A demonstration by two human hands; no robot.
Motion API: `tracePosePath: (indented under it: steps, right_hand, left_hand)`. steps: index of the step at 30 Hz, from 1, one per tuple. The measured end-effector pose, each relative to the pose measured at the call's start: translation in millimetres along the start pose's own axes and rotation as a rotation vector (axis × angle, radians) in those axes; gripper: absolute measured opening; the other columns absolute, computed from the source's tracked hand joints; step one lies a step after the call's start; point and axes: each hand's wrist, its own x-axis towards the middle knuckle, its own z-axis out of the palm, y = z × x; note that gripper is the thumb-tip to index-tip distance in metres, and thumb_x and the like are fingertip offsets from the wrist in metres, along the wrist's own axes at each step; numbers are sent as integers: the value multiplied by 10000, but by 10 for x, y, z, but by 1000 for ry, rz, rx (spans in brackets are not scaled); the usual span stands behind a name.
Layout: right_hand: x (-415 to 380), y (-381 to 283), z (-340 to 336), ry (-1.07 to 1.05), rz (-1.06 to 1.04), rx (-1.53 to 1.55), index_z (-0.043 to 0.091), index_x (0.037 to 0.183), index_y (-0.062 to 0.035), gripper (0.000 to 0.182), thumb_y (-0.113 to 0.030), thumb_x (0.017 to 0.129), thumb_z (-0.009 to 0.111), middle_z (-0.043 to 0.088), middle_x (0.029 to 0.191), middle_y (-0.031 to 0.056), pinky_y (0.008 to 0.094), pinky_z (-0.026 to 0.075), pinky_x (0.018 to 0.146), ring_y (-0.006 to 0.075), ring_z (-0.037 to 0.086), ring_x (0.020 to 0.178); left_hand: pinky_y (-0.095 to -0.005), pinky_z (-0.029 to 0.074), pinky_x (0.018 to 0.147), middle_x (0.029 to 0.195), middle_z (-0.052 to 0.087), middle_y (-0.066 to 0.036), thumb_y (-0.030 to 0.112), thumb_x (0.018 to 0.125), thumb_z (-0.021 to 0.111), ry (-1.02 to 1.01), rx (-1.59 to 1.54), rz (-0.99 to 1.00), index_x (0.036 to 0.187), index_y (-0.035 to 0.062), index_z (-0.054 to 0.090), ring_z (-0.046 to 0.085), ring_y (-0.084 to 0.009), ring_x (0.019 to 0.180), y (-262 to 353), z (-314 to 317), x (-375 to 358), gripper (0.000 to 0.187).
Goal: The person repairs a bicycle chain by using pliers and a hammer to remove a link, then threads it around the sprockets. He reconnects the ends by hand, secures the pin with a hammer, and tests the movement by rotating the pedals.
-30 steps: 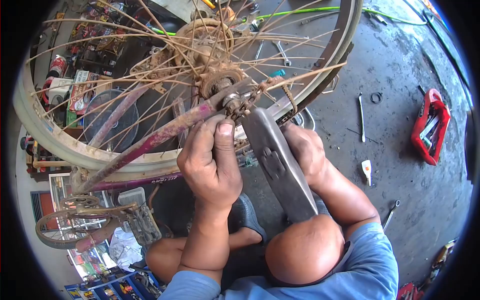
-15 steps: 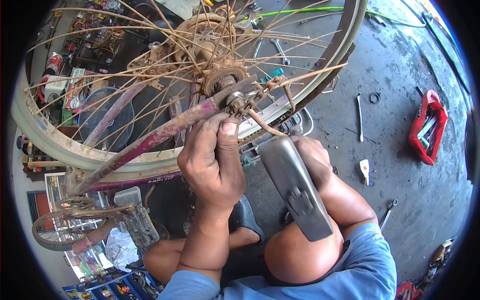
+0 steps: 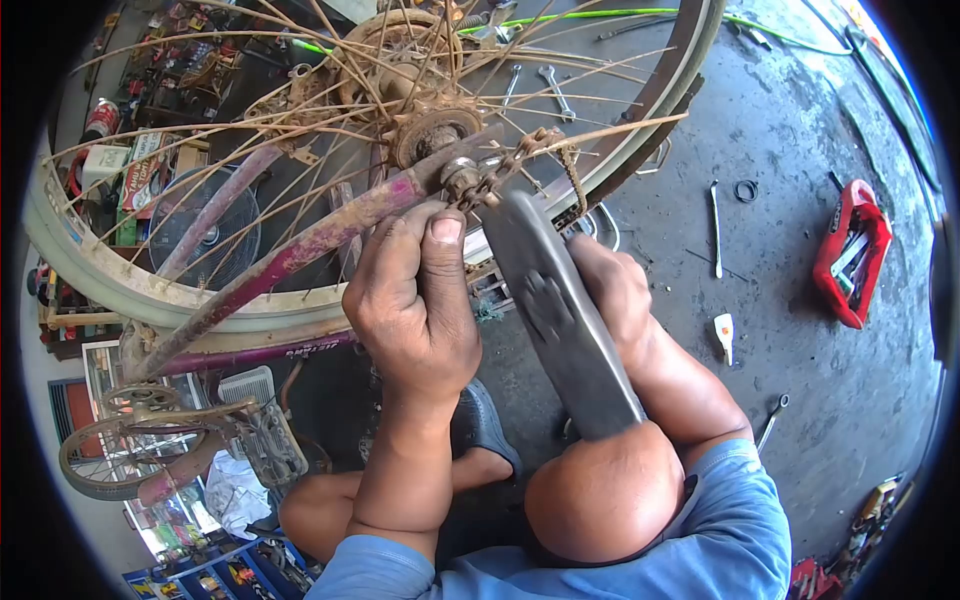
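Note:
My left hand (image 3: 415, 300) is closed, thumb and fingers pinching a rusty bicycle chain (image 3: 487, 188) beside the axle nut (image 3: 459, 174). My right hand (image 3: 615, 290) is closed around what looks like a hammer (image 3: 560, 320), its handle hidden beneath the long dark metal head. The head's far end lies close to the chain; contact cannot be made out. Behind my fingers are the rusty sprocket (image 3: 430, 137) and the spoked wheel (image 3: 270, 312). A worn purple frame tube (image 3: 300, 258) runs down to the left from the axle.
On the dark floor to the right lie a wrench (image 3: 716, 230), a black ring (image 3: 746, 191), a white-handled tool (image 3: 724, 338) and a red tool holder (image 3: 835, 255). A fan (image 3: 205, 235) and cluttered parts stand left. A blue tray (image 3: 225, 575) holds tools at lower left.
The hammer and my right hand have moved up and left, bringing the head closer to the chain. My left hand keeps its pinch, shifted slightly left along with the wheel in view.

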Motion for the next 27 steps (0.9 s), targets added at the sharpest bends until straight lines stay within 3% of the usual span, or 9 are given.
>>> tracePosePath:
  steps: [4, 5, 10, 15, 18, 19, 21, 22, 27]
  right_hand:
    - [-24, 28, 8, 48, -107, 149, 617, 879, 54, 277, -74, 658, 726, 585, 741, 137, 378, 503, 485, 288, 627, 587]
    - [-20, 28, -18, -78, -28, 13, 607, 955, 54, 335, -94, 689, 747, 626, 782, 151, 371, 498, 480, 290, 641, 598]
    - [-146, 41, 65, 52, -70, 14, 544, 1091, 78, 457, -133, 763, 784, 660, 839, 185, 405, 551, 529, 313, 674, 638]
    - [16, 43, 51, 36, -100, 120, 553, 1073, 76, 453, -135, 752, 794, 658, 832, 172, 400, 555, 550, 305, 677, 649]
    - [-59, -29, 14, -83, 23, -67, 570, 1050, 70, 427, -126, 739, 788, 630, 785, 161, 383, 535, 524, 297, 661, 627]
    - [-174, 2, 1, -75, 56, 86, 594, 1021, 54, 381, -117, 733, 776, 590, 737, 136, 363, 509, 504, 281, 641, 602]
    - [-88, 21, -28, -33, -109, 123, 616, 1013, 46, 357, -117, 735, 768, 582, 731, 129, 362, 502, 504, 278, 638, 601]
    - [-25, 3, -67, -137, 8, 106, 602, 1042, 57, 384, -106, 734, 765, 607, 749, 137, 377, 528, 525, 294, 653, 614]
    - [-13, 10, 84, 43, -34, 29, 556, 1058, 68, 395, -87, 763, 768, 628, 770, 151, 414, 560, 533, 325, 664, 606]
  left_hand:
    - [-365, 520, 687, 852, 703, -163, 73, 1007, 612, 28, -25, 47, 1002, -58, 705, 681, -284, 748, -65, 40, -13, 161]
    - [-365, 520, 687, 852, 703, -163, 73, 1007, 612, 28, -26, 39, 1002, -58, 705, 681, -284, 748, -78, 52, -19, 161]
    - [-369, 517, 698, 861, 705, -158, 81, 1013, 611, 46, -10, 27, 1016, -50, 703, 678, -287, 753, -65, 29, 5, 160]
    - [-367, 514, 711, 859, 704, -153, 71, 1012, 610, 31, -10, 17, 1015, -44, 705, 674, -284, 765, -76, 40, -13, 150]
    - [-367, 515, 713, 862, 707, -153, 71, 1009, 613, 27, -19, -25, 1012, -44, 705, 674, -284, 761, -60, 24, 0, 148]
    - [-367, 515, 713, 862, 707, -153, 71, 1009, 613, 29, -18, -24, 1012, -44, 705, 674, -284, 761, -70, 24, 4, 148]
    - [-368, 518, 715, 866, 709, -155, 76, 1006, 615, 34, -37, 7, 1009, -46, 704, 678, -288, 762, -96, 34, -12, 151]
    - [-367, 520, 716, 863, 709, -156, 85, 1006, 618, 29, -26, 7, 1006, -46, 704, 681, -291, 764, -103, 37, -19, 156]
    - [-372, 521, 719, 880, 711, -162, 81, 1014, 608, 88, -73, -32, 1017, -45, 704, 683, -295, 777, -152, 81, -6, 158]
